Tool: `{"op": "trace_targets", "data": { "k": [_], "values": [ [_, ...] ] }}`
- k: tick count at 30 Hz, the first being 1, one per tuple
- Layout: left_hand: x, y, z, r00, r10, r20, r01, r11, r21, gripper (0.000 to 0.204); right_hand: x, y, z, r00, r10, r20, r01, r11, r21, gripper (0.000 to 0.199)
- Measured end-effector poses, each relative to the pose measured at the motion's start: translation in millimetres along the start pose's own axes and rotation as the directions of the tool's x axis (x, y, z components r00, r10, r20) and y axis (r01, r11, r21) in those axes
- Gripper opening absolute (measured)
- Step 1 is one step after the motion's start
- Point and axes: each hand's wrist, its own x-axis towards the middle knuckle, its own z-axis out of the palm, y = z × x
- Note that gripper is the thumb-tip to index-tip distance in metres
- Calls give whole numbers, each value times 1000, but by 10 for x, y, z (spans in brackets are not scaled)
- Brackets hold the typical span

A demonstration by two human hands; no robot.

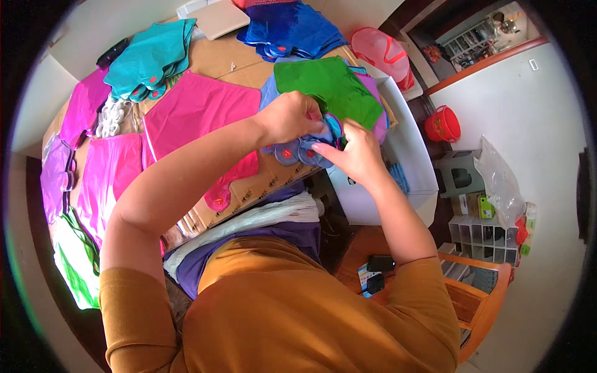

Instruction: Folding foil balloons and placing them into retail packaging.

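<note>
A stack of flat, shiny foil-like pieces lies before me, with a green sheet (329,90) on top and blue and purple ones under it. At its near end are blue round tabs (287,153) with small red marks. My left hand (291,115) is closed, its fingertips pinching the blue tabs from the left. From the right, my right hand (359,152) grips the same tabs, thumb on top and fingers partly hidden behind. Left of the hands, a large pink sheet (199,109) lies flat, its narrow end with a round pink tab (217,196) pointing toward me.
Cardboard (214,59) covers the table. Teal sheets (152,56) and dark blue sheets (292,28) are piled at the back. White rings (112,117) lie at the left. A white box (404,137) stands right of the stack, with a wooden chair (479,304) and red bucket (443,124) beyond.
</note>
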Motion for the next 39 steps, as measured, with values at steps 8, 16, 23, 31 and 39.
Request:
{"op": "trace_targets", "data": {
  "k": [8, 16, 23, 31, 39],
  "values": [
    [24, 9, 42, 998, -17, -63, 18, 1000, 14, 25, 16, 4, -4, 998, -46, -38, 48, 996, 72, 41],
    [-296, -37, 69, 453, 873, 181, -681, 208, 702, 23, 38, 35, 114, 978, 165, -132, -127, 959, 255, 22],
    [-349, -58, 133, 908, 417, 52, -258, 455, 852, 49, 384, 293, -197, 919, 368, -139, -223, 778, 588, 23],
    [-312, 71, 11, 986, 154, 59, -142, 604, 784, 61, 1239, 1637, -1448, 736, 674, 66, -375, 324, 868, 35],
    [-305, 86, -3, 991, 118, 60, -125, 680, 722, 61, 1339, 2462, -2465, 571, 678, -463, -400, 722, 565, 34]
  ]
}}
